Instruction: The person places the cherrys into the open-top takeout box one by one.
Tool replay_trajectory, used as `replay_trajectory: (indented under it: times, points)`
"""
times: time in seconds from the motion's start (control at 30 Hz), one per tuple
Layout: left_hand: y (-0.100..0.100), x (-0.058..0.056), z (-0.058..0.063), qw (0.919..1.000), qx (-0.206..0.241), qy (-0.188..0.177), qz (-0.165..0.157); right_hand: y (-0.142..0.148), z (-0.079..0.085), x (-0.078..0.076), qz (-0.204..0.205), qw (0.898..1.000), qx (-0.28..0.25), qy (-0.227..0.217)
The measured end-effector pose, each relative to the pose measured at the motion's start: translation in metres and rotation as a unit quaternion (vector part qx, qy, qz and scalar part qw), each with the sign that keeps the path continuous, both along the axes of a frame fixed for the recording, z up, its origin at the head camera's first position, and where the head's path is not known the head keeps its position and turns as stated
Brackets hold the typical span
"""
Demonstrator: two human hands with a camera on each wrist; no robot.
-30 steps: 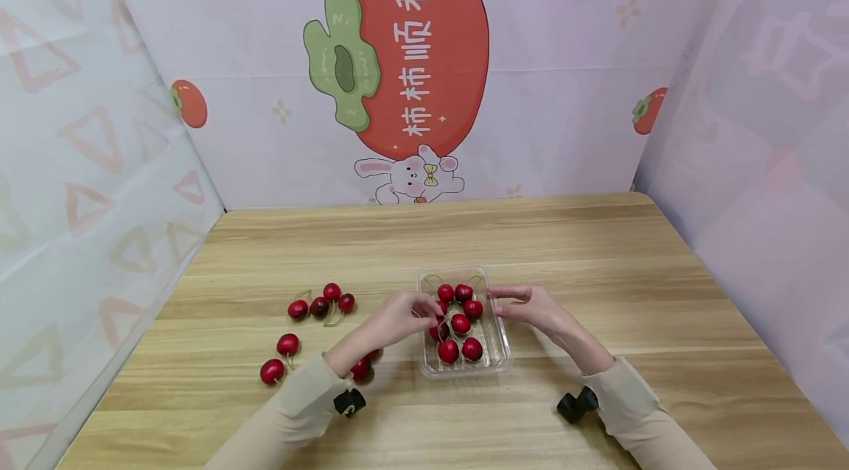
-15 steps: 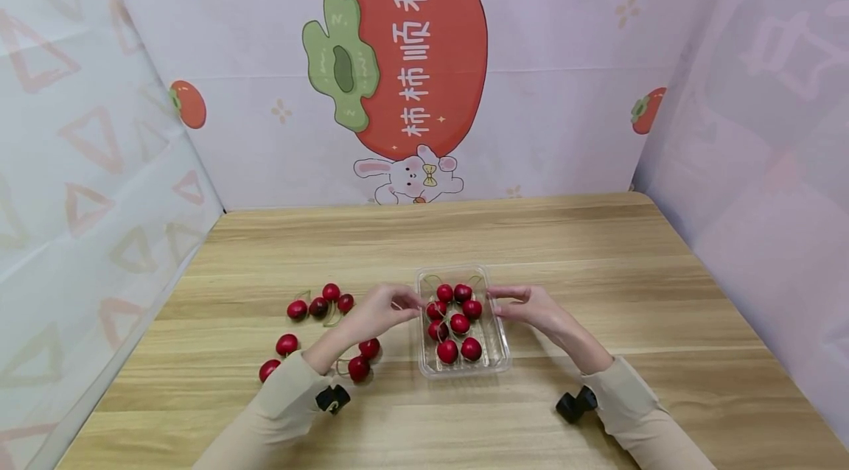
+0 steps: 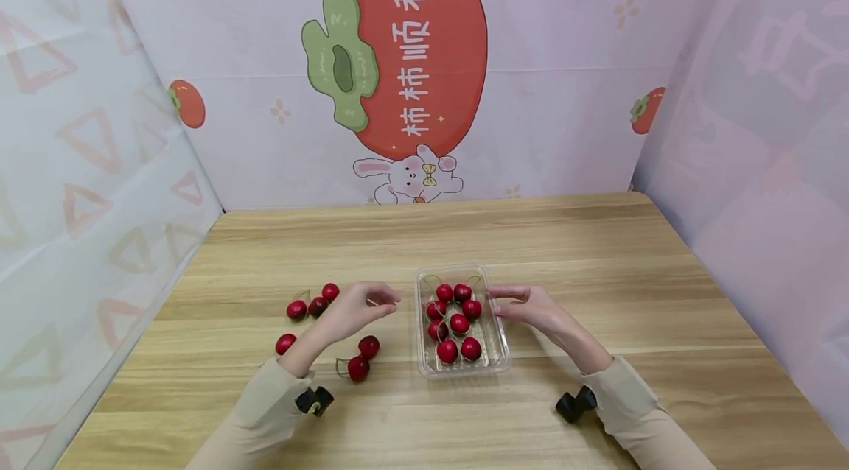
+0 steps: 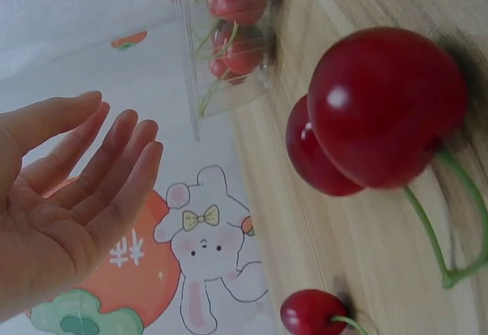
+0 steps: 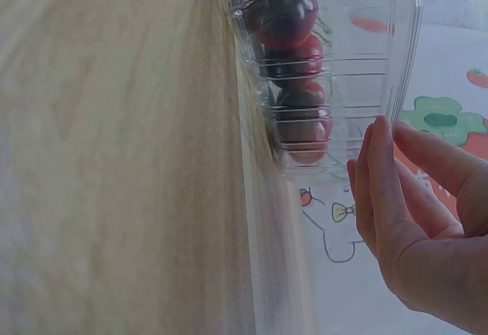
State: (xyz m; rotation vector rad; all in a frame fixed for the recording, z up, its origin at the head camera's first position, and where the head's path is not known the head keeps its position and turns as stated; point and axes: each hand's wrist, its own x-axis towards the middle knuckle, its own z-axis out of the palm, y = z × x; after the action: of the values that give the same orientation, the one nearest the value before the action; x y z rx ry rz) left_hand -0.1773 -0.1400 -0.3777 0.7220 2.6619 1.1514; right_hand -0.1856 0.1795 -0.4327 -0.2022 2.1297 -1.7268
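My left hand (image 3: 358, 311) hovers over the table left of the clear plastic box (image 3: 424, 363), palm bare and fingers loosely bent in the left wrist view. At the box's right rim, thumb and fingertips of my right hand (image 3: 540, 311) pinch the edge, seen close in the right wrist view. Several dark red cherries (image 3: 460, 323) with green stems lie inside the box. A joined pair of cherries (image 3: 359, 368) rests on the wood below my left hand, large in the left wrist view. Beyond that hand are more cherries (image 3: 296, 309), some partly hidden by it.
Another cherry (image 3: 286, 343) lies beside my left wrist. The wooden table (image 3: 530, 234) ends at a white printed backdrop (image 3: 550, 109), with pale cloth on both sides. Black wrist devices (image 3: 575, 405) hang from both sleeves.
My left hand has drawn back leftward from over the box, with no cherry in its fingers now. The cherry pair has come into fuller view. My right hand and the box have stayed put.
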Motion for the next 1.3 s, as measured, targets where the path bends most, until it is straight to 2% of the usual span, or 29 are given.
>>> replay_trajectory:
  times: [0.3, 0.53, 0.83, 1.3]
  points:
    - [-0.027, 0.001, -0.004, 0.9990, 0.003, 0.010, 0.043, 0.000, -0.002, -0.001, -0.001, 1.000, -0.008, -0.001]
    - [-0.046, 0.002, -0.005, 0.9961, 0.003, -0.014, 0.087, 0.000, -0.001, 0.000, -0.001, 1.000, -0.011, -0.001]
    - [-0.062, 0.005, -0.009, 0.9962, 0.003, -0.012, 0.086, 0.000, -0.002, -0.001, -0.006, 1.000, -0.011, -0.005]
    - [-0.081, 0.006, -0.019, 0.9961, -0.031, 0.000, 0.083, -0.001, 0.000, 0.000, -0.011, 1.000, -0.003, -0.009]
